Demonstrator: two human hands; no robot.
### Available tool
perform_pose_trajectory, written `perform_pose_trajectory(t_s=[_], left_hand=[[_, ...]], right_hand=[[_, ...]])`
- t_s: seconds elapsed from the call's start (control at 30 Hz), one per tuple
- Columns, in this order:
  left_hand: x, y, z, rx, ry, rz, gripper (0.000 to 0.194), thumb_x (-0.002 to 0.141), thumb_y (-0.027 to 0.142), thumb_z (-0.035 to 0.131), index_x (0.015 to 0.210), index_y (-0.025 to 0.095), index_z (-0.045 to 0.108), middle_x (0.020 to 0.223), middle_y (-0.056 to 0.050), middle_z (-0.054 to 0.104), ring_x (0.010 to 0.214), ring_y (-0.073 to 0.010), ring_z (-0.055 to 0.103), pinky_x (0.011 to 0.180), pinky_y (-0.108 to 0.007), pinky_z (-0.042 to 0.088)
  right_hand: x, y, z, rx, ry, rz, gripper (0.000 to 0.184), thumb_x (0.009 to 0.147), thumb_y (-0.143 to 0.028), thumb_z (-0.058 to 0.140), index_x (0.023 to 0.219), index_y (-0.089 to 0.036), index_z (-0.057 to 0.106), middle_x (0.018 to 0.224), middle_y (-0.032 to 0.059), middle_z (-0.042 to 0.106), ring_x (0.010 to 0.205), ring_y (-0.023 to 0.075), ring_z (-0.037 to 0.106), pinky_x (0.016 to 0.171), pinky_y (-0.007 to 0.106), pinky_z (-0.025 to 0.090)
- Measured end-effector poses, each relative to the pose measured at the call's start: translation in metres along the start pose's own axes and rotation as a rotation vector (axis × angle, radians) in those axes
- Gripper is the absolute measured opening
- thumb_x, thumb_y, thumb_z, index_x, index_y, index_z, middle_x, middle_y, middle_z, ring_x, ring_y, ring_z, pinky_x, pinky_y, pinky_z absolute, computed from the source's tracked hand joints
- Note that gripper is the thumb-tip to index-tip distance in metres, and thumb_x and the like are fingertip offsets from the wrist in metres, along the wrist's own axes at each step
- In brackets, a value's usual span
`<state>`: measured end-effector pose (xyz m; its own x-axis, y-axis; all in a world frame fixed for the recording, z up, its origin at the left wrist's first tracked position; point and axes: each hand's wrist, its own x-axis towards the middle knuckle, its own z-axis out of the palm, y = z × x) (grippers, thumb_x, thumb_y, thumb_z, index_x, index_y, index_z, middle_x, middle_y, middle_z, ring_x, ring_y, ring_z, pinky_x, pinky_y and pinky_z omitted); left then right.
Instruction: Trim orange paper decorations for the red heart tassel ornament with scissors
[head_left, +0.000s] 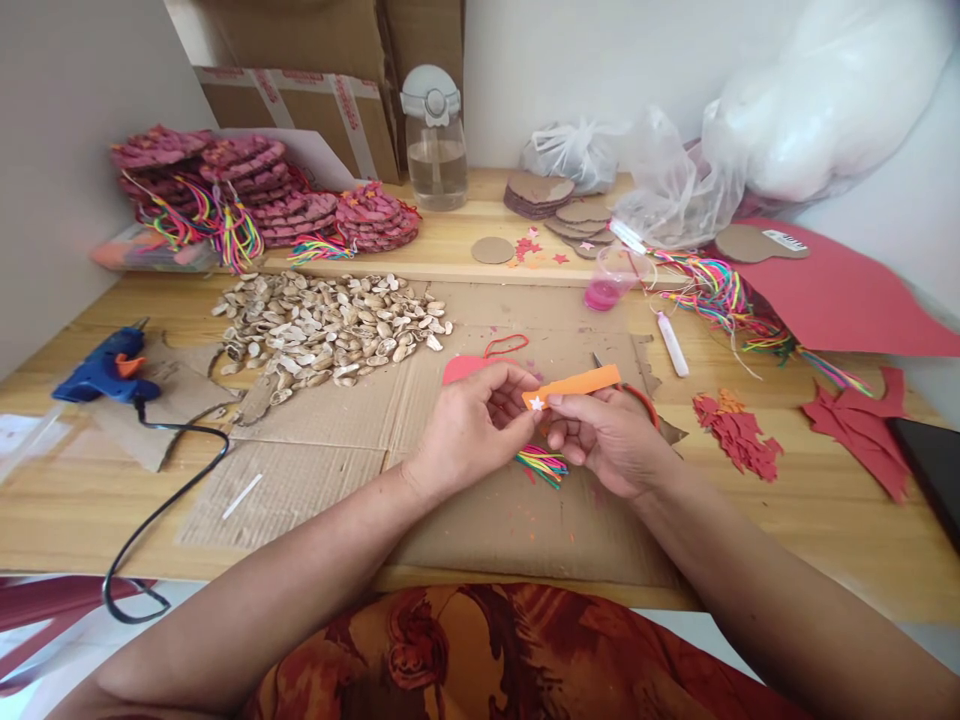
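An orange paper strip slants up to the right above the cardboard, with a small white star at its left end. My right hand pinches the strip near that end, its thumb lying on top. At the same end, the fingers of my left hand close on the strip's edge beside the star. Below the hands show colourful tassel strings and, behind the left hand, a red piece with a red cord loop. A scissors-like tool with an orange-red handle is mostly hidden behind my right hand.
Peanut shells are heaped at left, near a blue glue gun with a black cord. Red paper scraps and a white tube lie at right. Finished-looking red stacks and a water bottle stand behind.
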<state>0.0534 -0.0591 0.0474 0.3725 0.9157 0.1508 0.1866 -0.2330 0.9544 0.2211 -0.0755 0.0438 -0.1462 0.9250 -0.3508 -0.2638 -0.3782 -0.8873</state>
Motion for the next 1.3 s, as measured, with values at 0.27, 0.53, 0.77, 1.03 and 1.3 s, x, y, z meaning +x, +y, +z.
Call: perform_pose_trajectory(t_s=[0.27,0.53,0.77,1.03,1.3], left_hand=[[-0.0016,-0.0022,0.0028,0.036,0.043,0.025,0.020,0.080,0.021,0.061,0.099,0.016,0.060,0.085,-0.003,0.065,0.063,-0.0081,0.056,0.056,-0.019,0.047],[-0.0006,-0.0029,0.0029,0.127,0.086,0.049,0.016,0.079,0.018,0.059,0.095,0.016,0.063,0.082,-0.002,0.066,0.061,-0.0074,0.054,0.055,-0.018,0.045],[-0.0004,-0.0003,-0.0010,0.153,0.076,0.075,0.018,0.080,0.019,0.059,0.097,0.017,0.064,0.099,-0.004,0.067,0.071,-0.0097,0.060,0.058,-0.019,0.048],[-0.0017,0.0039,-0.0046,0.335,0.092,0.234,0.012,0.079,0.016,0.061,0.090,0.017,0.065,0.097,-0.007,0.068,0.086,-0.0155,0.062,0.068,-0.024,0.051],[-0.0026,0.0008,-0.0047,0.382,0.090,0.226,0.018,0.079,0.015,0.060,0.097,0.017,0.064,0.097,-0.007,0.070,0.082,-0.0151,0.064,0.070,-0.025,0.052]], right_hand=[[-0.0006,0.0011,0.0047,0.020,0.036,0.015,0.017,0.068,-0.029,0.075,0.072,-0.013,0.072,0.059,0.0027,0.065,0.045,0.0081,0.055,0.033,0.015,0.032],[0.0006,0.0054,0.0029,0.031,0.026,0.005,0.016,0.071,-0.030,0.074,0.075,-0.014,0.072,0.067,0.0025,0.067,0.046,0.0071,0.056,0.033,0.013,0.034],[0.0000,0.0018,0.0029,0.050,0.020,0.026,0.015,0.069,-0.029,0.074,0.074,-0.014,0.072,0.070,0.0031,0.069,0.045,0.0075,0.056,0.033,0.015,0.032],[-0.0008,-0.0001,0.0022,0.024,0.026,0.025,0.017,0.069,-0.030,0.073,0.071,-0.013,0.072,0.069,0.0040,0.069,0.046,0.0077,0.056,0.033,0.015,0.031],[-0.0017,-0.0001,0.0058,-0.040,0.048,-0.017,0.019,0.069,-0.033,0.074,0.073,-0.014,0.072,0.071,0.0055,0.071,0.045,0.0080,0.056,0.032,0.015,0.032]])
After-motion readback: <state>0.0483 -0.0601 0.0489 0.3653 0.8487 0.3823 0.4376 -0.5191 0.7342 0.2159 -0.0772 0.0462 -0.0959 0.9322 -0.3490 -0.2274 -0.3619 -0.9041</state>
